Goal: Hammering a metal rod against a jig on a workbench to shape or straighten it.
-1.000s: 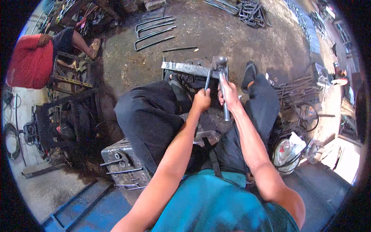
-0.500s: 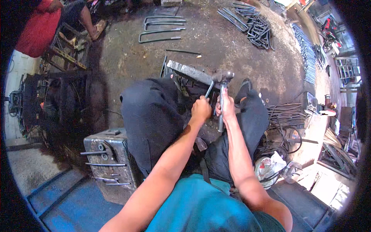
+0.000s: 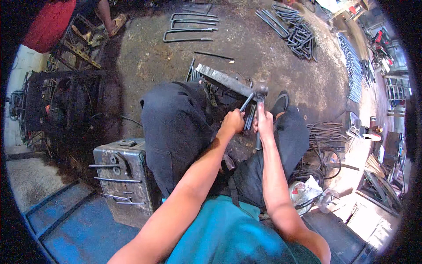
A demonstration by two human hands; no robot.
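My left hand [image 3: 233, 121] is closed around a thin metal rod [image 3: 248, 101] that slants up to the right. The rod's upper end lies at the right end of a thick grey metal bar [image 3: 222, 78], between my knees. My right hand [image 3: 264, 122] grips a hammer [image 3: 261, 89] by its handle, thumb along the shaft. The hammer head is beside the rod's upper end; whether they touch I cannot tell. Several more thin rods [image 3: 250, 118] show between my hands, below the bar.
U-shaped rods [image 3: 189, 31] lie on the floor ahead, with a heap of bent rods [image 3: 301, 42] to their right. A bundle of straight rods [image 3: 350, 66] is at far right. A worn metal box [image 3: 121, 176] stands by my left leg. Another person's foot [image 3: 118, 24] shows at upper left.
The view has tilted slightly. The rod in my left hand now leans further right, its upper end nearer the hammer. The hammer head has turned and shows more end-on.
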